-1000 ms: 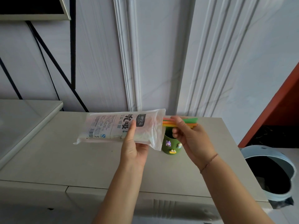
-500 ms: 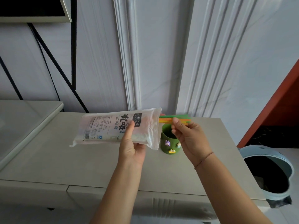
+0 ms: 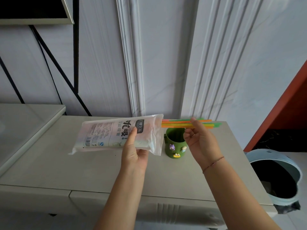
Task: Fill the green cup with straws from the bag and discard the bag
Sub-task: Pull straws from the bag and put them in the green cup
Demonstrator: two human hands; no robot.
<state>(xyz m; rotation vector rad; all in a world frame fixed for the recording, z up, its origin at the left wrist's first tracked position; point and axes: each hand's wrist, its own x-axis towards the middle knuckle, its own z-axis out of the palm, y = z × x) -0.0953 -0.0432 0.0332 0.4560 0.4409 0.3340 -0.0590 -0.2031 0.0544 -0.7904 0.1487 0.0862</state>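
Grips the bag (image 3: 116, 135) in the left hand (image 3: 134, 151), thumb on top, level above the counter (image 3: 66, 163), mouth facing right. Pinches orange and green straws (image 3: 179, 123) in the right hand (image 3: 201, 141), their left ends at the bag's mouth, directly over the upright green cup (image 3: 176, 143) on the counter. Shows a pale blue bin (image 3: 292, 165) at far right.

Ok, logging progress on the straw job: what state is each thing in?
Bag: open at its right end, held level by the left hand.
Straws: at the bag's mouth, level, pinched by the right hand.
Green cup: upright on the table, no straws in it.
Bin: open-topped, beside the table.
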